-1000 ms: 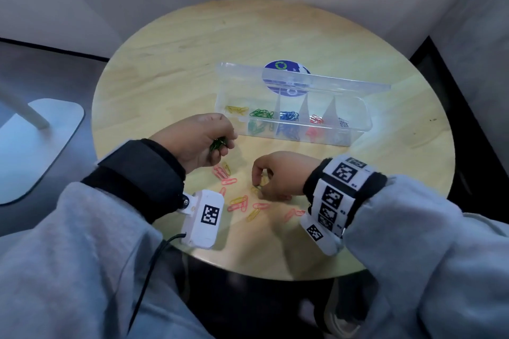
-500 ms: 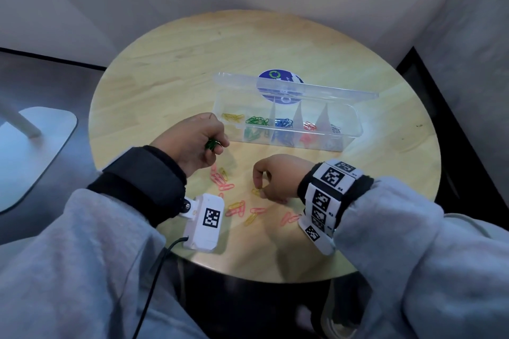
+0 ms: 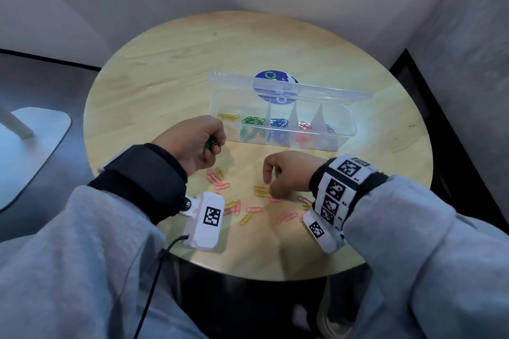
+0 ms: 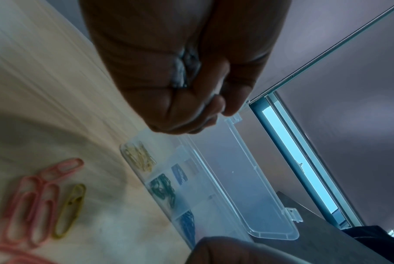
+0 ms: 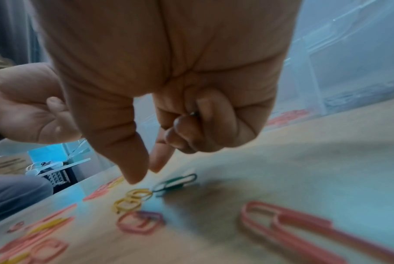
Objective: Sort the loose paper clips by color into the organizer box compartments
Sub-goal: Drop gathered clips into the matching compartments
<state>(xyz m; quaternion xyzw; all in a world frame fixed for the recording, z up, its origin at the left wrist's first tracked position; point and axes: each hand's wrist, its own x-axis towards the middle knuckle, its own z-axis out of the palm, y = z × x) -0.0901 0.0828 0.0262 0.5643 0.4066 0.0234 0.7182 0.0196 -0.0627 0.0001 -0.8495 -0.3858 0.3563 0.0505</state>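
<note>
The clear organizer box (image 3: 341, 133) lies open on the round wooden table (image 3: 165, 63). Its compartments hold yellow (image 3: 228, 117), green (image 3: 252, 120), blue (image 3: 279, 122), red (image 3: 304, 126) and dark clips. My left hand (image 3: 213, 146) hovers by the box's left end, fist curled round green paper clips (image 3: 211, 143). My right hand (image 5: 146, 171) points thumb and forefinger down, slightly apart, just above a loose green clip (image 5: 175, 182) and yellow clips (image 5: 132, 198). Its other fingers are curled. Pink and yellow clips (image 3: 253, 210) lie scattered between my wrists.
The box lid (image 3: 316, 93) stands up behind the compartments, over a blue round sticker (image 3: 271, 76). Walls close in behind and to the right of the table. A white stand base (image 3: 33, 140) sits on the floor at left. The table's near edge is under my wrists.
My right hand has lifted its thumb and forefinger a little off the clips. My left hand stays by the box with the green clips in it.
</note>
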